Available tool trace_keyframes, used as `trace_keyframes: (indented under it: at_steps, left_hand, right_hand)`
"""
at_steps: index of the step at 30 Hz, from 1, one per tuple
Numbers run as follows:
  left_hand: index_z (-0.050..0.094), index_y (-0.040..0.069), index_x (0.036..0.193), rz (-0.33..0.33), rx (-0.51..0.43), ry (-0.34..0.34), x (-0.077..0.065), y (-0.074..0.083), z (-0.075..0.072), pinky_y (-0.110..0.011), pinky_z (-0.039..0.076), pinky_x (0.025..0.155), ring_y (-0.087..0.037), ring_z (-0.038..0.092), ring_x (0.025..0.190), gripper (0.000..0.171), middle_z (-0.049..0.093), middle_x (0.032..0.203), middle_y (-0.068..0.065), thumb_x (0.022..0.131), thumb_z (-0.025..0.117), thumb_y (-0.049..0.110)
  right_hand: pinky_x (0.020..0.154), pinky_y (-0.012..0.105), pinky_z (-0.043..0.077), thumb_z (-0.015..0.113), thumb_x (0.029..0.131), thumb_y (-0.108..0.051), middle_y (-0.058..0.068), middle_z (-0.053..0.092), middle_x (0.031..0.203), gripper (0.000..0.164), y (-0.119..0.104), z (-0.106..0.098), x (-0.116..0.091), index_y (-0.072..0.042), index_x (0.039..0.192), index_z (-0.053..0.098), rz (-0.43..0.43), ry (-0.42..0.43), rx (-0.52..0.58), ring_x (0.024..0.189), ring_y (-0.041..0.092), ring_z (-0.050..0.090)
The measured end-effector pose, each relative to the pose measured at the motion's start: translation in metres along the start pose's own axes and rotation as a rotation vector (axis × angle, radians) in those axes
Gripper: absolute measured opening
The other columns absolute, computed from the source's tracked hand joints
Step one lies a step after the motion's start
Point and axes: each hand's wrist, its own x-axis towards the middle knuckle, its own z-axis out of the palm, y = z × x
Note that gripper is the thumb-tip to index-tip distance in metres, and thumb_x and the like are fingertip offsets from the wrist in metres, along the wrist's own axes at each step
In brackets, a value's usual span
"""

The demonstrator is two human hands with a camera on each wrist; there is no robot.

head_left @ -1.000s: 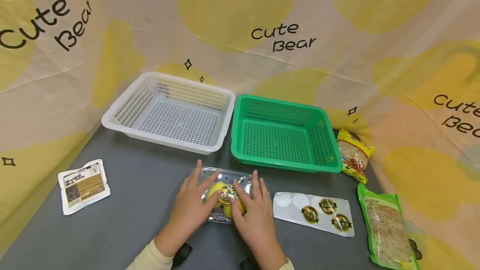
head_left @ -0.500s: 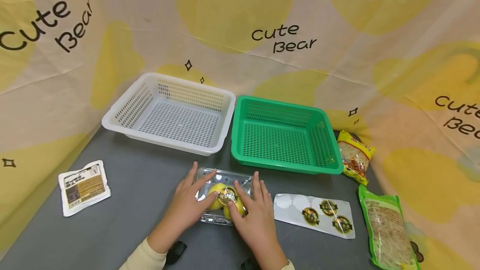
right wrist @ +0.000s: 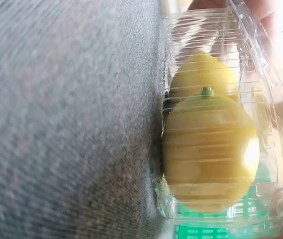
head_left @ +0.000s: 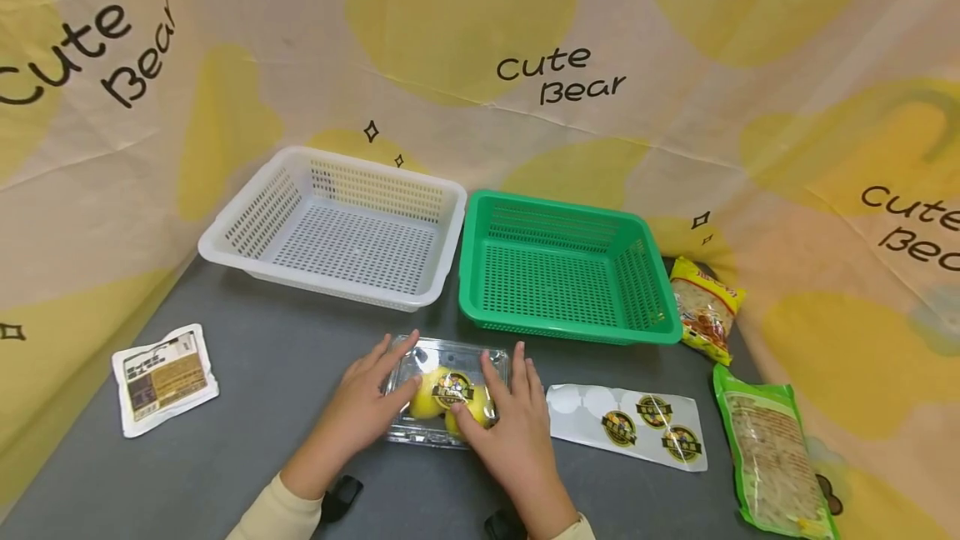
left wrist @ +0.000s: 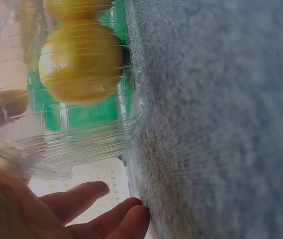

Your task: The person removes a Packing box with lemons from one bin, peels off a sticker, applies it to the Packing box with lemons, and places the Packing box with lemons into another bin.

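A clear plastic clamshell box (head_left: 431, 438) with yellow lemons (head_left: 425, 400) inside lies on the table in front of the baskets. A round black-and-gold sticker (head_left: 452, 388) is on its lid. My left hand (head_left: 360, 407) rests at the box's left side, fingers spread over the lid's edge and thumb on top. On the other side, my right hand (head_left: 513, 423) touches the lid, its thumb near the sticker and its fingers extended along the right edge. Through the ribbed wall the right wrist view shows a lemon (right wrist: 211, 154) with a green stem end.
Behind the box stand a white basket (head_left: 330, 280) and a green basket (head_left: 570, 333). A sticker sheet (head_left: 585, 423) lies to the right, beyond it a green-edged packet (head_left: 776, 457) and a yellow packet (head_left: 707, 311). A white pouch (head_left: 167, 380) lies at far left on the grey table (head_left: 247, 457).
My left hand has shifted left and no longer covers as much of the box. The box's left end shows more. My right index finger has moved toward the right edge of the lid.
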Motion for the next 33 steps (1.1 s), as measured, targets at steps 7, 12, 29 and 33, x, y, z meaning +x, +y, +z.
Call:
trace_keyframes:
  at_steps: [7,12,29,33]
  left_hand:
    - [0.035,0.028,0.168,0.038,0.008,0.036,-0.001,-0.002,0.004,-0.081,0.028,0.109,-0.055,0.034,0.148,0.067,0.039,0.166,-0.016,0.107,0.061,0.04]
    - [0.035,0.028,0.167,0.04,-0.013,0.06,-0.001,-0.004,0.008,-0.077,0.032,0.11,-0.051,0.041,0.145,0.066,0.047,0.162,-0.011,0.107,0.062,0.036]
    - [0.033,0.029,0.168,0.02,-0.064,0.057,-0.004,-0.004,0.01,-0.079,0.027,0.111,-0.051,0.035,0.149,0.066,0.041,0.166,-0.009,0.108,0.06,0.036]
    - [0.033,0.029,0.168,0.015,-0.061,0.058,-0.004,-0.002,0.01,-0.079,0.026,0.112,-0.051,0.035,0.149,0.067,0.041,0.166,-0.01,0.108,0.061,0.036]
  right_hand:
    - [0.116,0.076,0.022,0.068,0.089,-0.074,0.017,0.016,0.175,0.094,0.0,-0.001,0.001,-0.021,0.164,0.044,0.032,-0.032,0.0,0.156,0.049,0.02]
    - [0.12,0.073,0.017,0.066,0.094,-0.067,0.02,0.018,0.174,0.086,0.001,0.0,0.0,-0.019,0.163,0.045,0.0,-0.008,-0.005,0.157,0.048,0.021]
    - [0.119,0.075,0.014,0.065,0.101,-0.043,0.013,0.013,0.177,0.07,0.02,-0.024,0.004,-0.018,0.163,0.046,-0.256,0.119,0.015,0.161,0.039,0.011]
    - [0.121,0.073,0.006,0.062,0.103,-0.039,0.012,0.008,0.177,0.07,0.035,-0.048,0.021,-0.017,0.166,0.04,-0.28,0.181,0.023,0.161,0.04,0.007]
